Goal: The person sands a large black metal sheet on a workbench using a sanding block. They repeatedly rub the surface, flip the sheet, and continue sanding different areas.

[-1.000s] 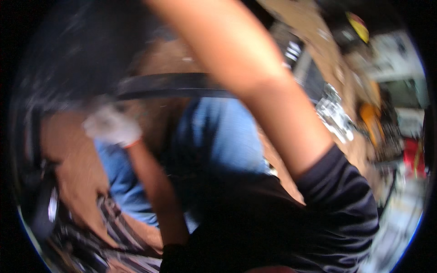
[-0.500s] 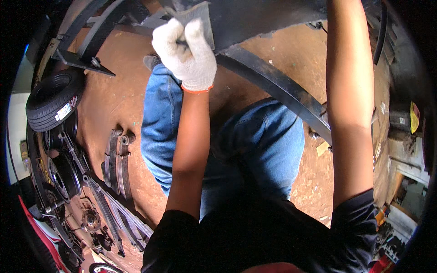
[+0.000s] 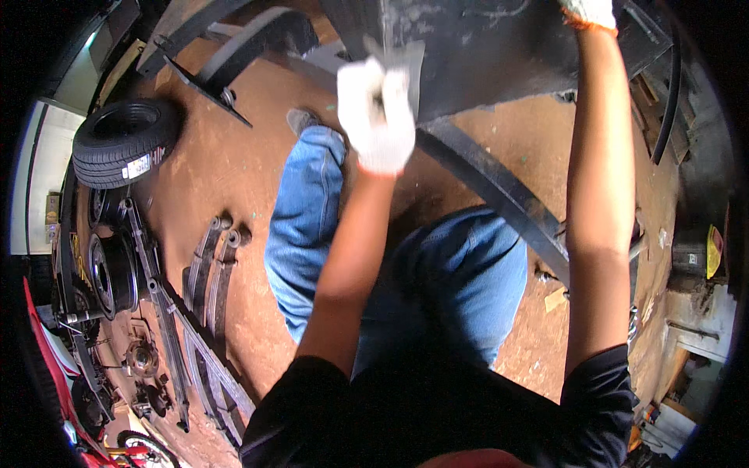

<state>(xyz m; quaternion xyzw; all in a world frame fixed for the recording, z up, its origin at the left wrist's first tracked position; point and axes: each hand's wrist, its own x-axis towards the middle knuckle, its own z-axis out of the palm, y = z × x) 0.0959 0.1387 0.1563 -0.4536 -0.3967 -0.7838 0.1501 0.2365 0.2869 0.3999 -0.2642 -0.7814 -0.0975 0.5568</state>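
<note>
My left hand (image 3: 378, 121), in a white knit glove with an orange cuff, is closed with the thumb upright beside the curled fingers. A thin grey sheet (image 3: 415, 72) shows just behind and beyond these fingers, seemingly pinched in them; motion blurs it, and its kind cannot be told. Both lie against the left edge of a large black metal panel (image 3: 484, 58). My right hand (image 3: 591, 12), gloved the same way, is over the panel's far right part. The upper picture edge cuts off its fingers, so its grip is hidden.
A curved black beam (image 3: 495, 187) runs from under the panel toward my right forearm. On the left are a tyre (image 3: 97, 160), a wheel rim (image 3: 109, 277), leaf springs (image 3: 204, 273) and a brown floor (image 3: 226, 156). My jeans-clad legs (image 3: 304, 218) are bent below the panel.
The whole view has shifted, so the panel and beam sit lower and more of the panel shows. My left hand appears farther right and blurred; my right glove has come into view at the top.
</note>
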